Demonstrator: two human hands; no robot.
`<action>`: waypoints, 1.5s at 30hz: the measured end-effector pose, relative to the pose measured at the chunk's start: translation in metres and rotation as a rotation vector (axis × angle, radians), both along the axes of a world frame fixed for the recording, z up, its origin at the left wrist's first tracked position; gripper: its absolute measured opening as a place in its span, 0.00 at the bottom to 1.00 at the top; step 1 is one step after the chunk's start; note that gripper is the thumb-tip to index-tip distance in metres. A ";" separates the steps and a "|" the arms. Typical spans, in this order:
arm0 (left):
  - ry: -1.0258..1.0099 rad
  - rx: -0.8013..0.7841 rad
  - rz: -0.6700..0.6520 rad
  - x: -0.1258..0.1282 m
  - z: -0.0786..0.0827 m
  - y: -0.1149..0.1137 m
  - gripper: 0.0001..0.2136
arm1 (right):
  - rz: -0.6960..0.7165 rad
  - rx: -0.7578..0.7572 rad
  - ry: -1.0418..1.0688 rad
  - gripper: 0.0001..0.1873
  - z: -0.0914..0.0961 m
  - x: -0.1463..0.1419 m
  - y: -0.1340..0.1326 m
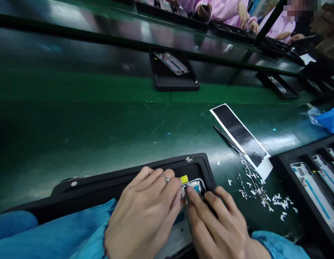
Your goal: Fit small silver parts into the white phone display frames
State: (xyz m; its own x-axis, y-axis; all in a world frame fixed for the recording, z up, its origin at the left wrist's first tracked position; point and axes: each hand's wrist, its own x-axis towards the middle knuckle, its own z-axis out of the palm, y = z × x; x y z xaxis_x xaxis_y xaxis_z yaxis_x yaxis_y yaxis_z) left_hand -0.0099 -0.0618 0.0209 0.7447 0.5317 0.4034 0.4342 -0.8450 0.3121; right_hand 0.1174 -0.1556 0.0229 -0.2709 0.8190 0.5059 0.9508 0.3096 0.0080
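A phone frame (180,230) lies tilted in a black tray (94,185) in front of me, its upper end showing a small camera-side section with metal parts. My left hand (145,208), with a ring on one finger, curls over the frame's left side, its fingertips mostly hidden. My right hand (219,223) presses its index fingertip and thumb onto the frame's upper part, the other fingers curved at the right edge. Whether a small part lies under the fingertips cannot be seen. A yellow tab (184,178) sticks out at the frame's top.
To the right lie tweezers (228,138), a black adhesive sheet (241,135) and scattered small white-tipped strips (254,183). A rack of phone frames (315,196) stands at far right. Another tray (174,84) sits on the line ahead. People in pink sleeves (221,10) work opposite.
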 end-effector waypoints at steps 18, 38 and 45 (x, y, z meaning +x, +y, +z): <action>-0.014 -0.031 -0.017 -0.003 0.000 -0.002 0.20 | 0.056 -0.036 -0.138 0.20 -0.005 -0.003 -0.001; 0.003 0.091 -0.134 -0.008 0.014 0.007 0.20 | 0.002 -0.001 -0.002 0.16 -0.009 -0.003 0.002; -0.068 -0.105 0.013 -0.008 -0.001 -0.001 0.18 | 0.014 0.016 -0.014 0.16 -0.002 -0.004 0.006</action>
State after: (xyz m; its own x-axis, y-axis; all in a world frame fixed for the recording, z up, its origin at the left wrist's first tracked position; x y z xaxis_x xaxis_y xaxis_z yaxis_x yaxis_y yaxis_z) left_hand -0.0184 -0.0625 0.0194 0.7105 0.5828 0.3943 0.4193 -0.8007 0.4279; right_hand 0.1136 -0.1500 0.0206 -0.2897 0.8069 0.5148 0.9461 0.3229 0.0263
